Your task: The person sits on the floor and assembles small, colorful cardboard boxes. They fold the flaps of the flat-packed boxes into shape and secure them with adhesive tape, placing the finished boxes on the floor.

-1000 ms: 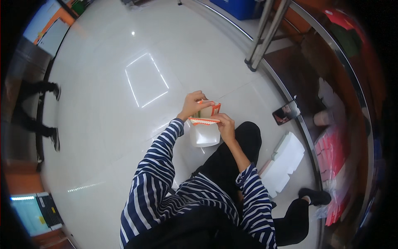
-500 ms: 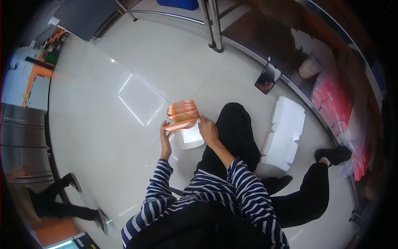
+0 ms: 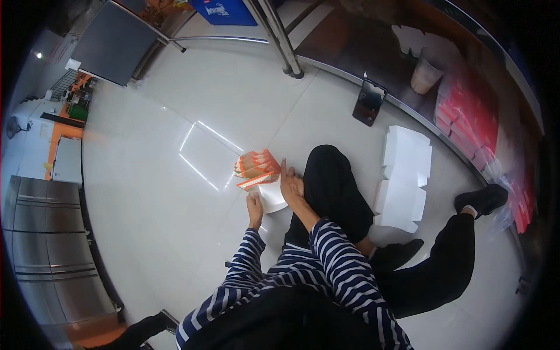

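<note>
"Head view: where are the orange and white boxes [image 3: 255, 165]?"

"Left of the bent knee [image 3: 329, 175], with white card [image 3: 274, 198] on their near side."

"Are the hands holding on?"

"The left hand [image 3: 255, 210] is curled by the card, and the right hand [image 3: 291, 186] has one finger sticking up beside the boxes. I can't tell if either grips."

"What could go wrong?"

"Maybe a bump from that finger could tip the boxes, or a hard squeeze could bend the card."
</note>
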Demonstrator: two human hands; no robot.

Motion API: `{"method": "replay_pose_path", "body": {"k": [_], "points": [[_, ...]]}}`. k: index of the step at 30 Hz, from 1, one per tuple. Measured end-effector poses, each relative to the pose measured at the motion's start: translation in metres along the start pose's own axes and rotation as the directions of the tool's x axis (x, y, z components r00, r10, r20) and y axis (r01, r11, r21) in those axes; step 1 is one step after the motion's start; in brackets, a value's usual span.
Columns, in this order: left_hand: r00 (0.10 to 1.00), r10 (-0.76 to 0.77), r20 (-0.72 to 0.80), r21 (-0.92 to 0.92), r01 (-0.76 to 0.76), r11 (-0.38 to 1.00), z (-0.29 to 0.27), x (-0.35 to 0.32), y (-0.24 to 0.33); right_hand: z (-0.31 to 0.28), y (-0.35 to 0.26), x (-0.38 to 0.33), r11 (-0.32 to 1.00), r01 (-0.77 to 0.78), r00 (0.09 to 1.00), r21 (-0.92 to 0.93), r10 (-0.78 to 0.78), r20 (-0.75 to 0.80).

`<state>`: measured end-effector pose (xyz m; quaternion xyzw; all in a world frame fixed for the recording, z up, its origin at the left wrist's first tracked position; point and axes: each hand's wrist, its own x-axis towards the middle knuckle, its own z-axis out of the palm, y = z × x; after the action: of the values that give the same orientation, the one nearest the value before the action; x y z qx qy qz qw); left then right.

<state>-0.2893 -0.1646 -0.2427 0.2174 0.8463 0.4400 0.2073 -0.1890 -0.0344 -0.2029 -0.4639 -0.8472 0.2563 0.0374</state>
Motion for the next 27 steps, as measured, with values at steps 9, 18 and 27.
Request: {"method": "replay_pose_path", "body": {"k": [9,18,27], "points": [[0.820,0.550,0.157,0.493,-0.548,0.676,-0.003,-0.040,0.061,-0.017,0.009,0.006,0.973,-0.124,0.962,0.195,0.070,0.263],[0.602,0.745,0.288,0.191,-0.798,0.571,0.016,-0.085,0.101,-0.179,0.116,0.004,0.781,0.176,0.984,0.599,-0.127,-0.125],[-0.120,0.595,0.795,-0.465,-0.751,0.469,0.199,-0.153,0.159,-0.181,0.133,-0.153,0.190,0.180,0.365,0.965,0.898,-0.245]]}}
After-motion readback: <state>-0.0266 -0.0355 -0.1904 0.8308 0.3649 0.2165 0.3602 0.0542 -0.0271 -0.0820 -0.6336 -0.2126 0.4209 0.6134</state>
